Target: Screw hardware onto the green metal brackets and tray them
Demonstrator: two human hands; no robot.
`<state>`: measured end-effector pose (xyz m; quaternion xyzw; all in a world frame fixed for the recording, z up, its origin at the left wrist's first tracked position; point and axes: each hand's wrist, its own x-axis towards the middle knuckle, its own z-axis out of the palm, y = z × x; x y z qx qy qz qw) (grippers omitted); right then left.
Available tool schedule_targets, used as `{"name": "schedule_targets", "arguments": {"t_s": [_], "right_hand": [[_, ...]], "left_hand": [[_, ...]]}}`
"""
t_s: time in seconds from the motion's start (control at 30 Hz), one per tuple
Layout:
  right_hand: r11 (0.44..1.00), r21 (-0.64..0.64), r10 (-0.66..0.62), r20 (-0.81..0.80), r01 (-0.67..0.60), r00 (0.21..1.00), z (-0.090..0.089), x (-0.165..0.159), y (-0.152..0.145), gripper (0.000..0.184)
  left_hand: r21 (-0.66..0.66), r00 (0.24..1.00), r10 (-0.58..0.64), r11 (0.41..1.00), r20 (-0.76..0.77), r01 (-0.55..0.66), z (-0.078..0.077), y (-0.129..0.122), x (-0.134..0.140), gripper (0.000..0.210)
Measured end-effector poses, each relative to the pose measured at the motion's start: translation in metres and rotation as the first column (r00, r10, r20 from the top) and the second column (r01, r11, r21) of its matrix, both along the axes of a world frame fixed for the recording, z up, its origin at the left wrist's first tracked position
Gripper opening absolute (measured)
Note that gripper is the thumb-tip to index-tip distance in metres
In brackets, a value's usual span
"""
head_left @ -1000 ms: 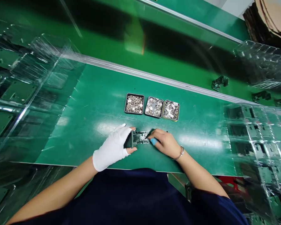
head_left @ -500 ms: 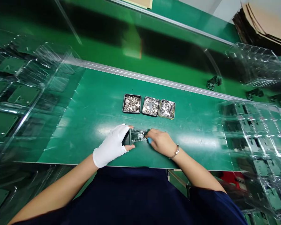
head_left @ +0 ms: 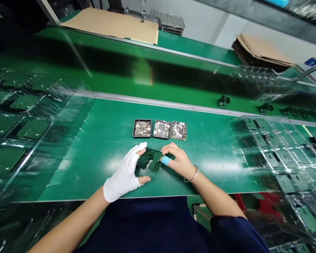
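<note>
A dark green molded plastic part (head_left: 153,160) is held just above the bench, slightly smeared by motion. My right hand (head_left: 177,160) pinches its right end between thumb and fingers; blue tape wraps the thumb. My left hand (head_left: 125,174), in a white glove with bare fingertips, is spread around the part's left side. Its fingers lie at the part's upper left edge and its thumb stands apart below; whether the fingers touch it I cannot tell. Beyond the hands sit three small square trays of tiny metal pieces: a left tray (head_left: 134,128), a middle tray (head_left: 153,129) and a right tray (head_left: 185,131).
Clear plastic trays (head_left: 46,121) with green parts flank the green bench (head_left: 100,140) on the left, and more trays (head_left: 275,147) on the right. A metal strip (head_left: 158,103) runs along the back. Several dark green parts stand beyond it, one dark part (head_left: 223,101) nearest.
The part has turned and tipped between my hands. My left hand has loosened, its thumb coming away from the part. My right hand still grips it. The view has tilted upward.
</note>
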<state>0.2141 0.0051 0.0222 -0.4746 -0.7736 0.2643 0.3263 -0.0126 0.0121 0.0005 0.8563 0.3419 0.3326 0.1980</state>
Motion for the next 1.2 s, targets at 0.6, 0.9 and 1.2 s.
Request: {"name": "schedule_targets", "arguments": {"t_s": [0.6,0.9,1.2], "right_hand": [[0.979,0.155,-0.201,0.682,0.129,0.704,0.0,0.064,0.082,0.024],[0.97,-0.119,-0.233,-0.207,0.212,0.95,0.004,0.042,0.061,0.005],[0.999,0.02,-0.021,-0.38,0.031,0.925,0.026,-0.023,0.015,0.008]], "left_hand": [[-0.061,0.97,-0.039,0.998,-0.239,0.025,0.007,0.021,0.006,0.061],[-0.043,0.983,0.184,0.982,0.027,-0.183,0.033,0.022,0.013,0.023],[-0.024,0.992,0.125,0.992,0.018,-0.125,0.044,0.021,0.041,0.032]]}}
